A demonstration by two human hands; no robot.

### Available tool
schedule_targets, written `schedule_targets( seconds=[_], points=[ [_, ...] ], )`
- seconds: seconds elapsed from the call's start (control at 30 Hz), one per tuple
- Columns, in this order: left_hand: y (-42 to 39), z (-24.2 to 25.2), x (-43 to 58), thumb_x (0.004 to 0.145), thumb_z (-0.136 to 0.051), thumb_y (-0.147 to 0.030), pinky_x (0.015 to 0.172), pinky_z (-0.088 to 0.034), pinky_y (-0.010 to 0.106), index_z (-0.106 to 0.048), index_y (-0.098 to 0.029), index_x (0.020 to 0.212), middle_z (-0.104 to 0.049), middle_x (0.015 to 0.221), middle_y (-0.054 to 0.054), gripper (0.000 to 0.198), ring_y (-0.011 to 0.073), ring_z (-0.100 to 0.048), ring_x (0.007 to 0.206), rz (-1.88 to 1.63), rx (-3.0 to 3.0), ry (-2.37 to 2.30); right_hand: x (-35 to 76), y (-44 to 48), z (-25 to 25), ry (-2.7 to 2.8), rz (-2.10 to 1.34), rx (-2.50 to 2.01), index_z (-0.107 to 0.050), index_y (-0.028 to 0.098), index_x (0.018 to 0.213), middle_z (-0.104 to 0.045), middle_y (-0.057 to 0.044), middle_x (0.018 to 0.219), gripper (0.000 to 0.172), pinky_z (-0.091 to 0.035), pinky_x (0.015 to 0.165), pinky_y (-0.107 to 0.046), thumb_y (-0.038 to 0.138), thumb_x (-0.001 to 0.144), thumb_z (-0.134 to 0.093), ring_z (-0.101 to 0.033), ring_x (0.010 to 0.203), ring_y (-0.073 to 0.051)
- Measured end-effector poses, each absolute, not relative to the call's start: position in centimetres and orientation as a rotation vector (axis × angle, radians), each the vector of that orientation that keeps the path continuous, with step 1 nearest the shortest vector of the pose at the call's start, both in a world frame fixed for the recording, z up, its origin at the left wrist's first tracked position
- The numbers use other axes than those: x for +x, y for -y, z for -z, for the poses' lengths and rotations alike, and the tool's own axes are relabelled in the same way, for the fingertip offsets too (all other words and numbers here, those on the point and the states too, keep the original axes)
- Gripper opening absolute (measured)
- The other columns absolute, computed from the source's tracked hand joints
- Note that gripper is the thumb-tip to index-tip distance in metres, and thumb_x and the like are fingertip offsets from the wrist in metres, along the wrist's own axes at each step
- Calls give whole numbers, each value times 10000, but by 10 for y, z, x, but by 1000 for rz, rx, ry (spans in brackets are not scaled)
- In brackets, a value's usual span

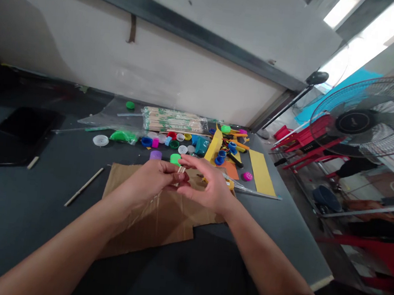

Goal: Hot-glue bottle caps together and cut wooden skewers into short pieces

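My left hand pinches a few short pale wooden stick pieces, their ends side by side and pointing up between my hands. Just right of them is my right hand, thumb and fingers apart and curved around the pieces; whether a fingertip touches them I cannot tell. Beneath both hands lies a sheet of brown cardboard. On the table to the left rest a longer wooden stick and a short stick piece.
Behind my hands are bottle caps in several colours and a plastic-wrapped bundle of sticks. A yellow strip lies near the table's right edge. At left is a black phone-like slab. A fan stands beyond the table.
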State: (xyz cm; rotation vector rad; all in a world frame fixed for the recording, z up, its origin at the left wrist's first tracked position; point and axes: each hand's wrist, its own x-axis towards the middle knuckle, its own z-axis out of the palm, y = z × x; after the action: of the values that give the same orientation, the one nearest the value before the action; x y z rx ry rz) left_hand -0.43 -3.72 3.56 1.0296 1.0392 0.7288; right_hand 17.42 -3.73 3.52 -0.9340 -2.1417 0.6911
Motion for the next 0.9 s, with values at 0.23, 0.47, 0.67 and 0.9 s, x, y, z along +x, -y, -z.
schedule_targets(
  seconds=[0.23,0.47,0.67,0.9],
  points=[
    [38,-38,-1,742,-610,-240,793,-507,310,-732,-155,748,-726,753,50,149,212,-688,826,-606,1389,-1134,172,37,-33,1912,-814,-1158,-701,211,906,-699,-18,837,110,-513,719,-282,262,820,-655,-652,781,-152],
    [38,-28,-2,742,-628,-304,808,-517,337,-722,-138,782,-738,797,78,194,219,-691,824,-628,1305,-1056,172,37,-38,1930,-774,-1244,-682,197,784,-690,-1,749,70,-462,651,-249,227,824,-635,-619,706,-127],
    [40,-30,0,821,-529,-242,743,-515,301,-697,-155,814,-736,803,62,189,195,-696,802,-604,1402,-1050,170,36,-36,1876,-800,-1279,-669,190,757,-681,5,705,78,-450,629,-242,225,819,-638,-611,668,-127],
    [56,-28,11,840,-435,-176,586,-391,293,-693,-190,846,-736,819,73,259,233,-669,742,-557,2149,-1588,165,38,-34,1859,-718,-1343,-673,181,745,-688,-2,710,69,-446,625,-234,166,803,-639,-617,678,-138]
  ],
)
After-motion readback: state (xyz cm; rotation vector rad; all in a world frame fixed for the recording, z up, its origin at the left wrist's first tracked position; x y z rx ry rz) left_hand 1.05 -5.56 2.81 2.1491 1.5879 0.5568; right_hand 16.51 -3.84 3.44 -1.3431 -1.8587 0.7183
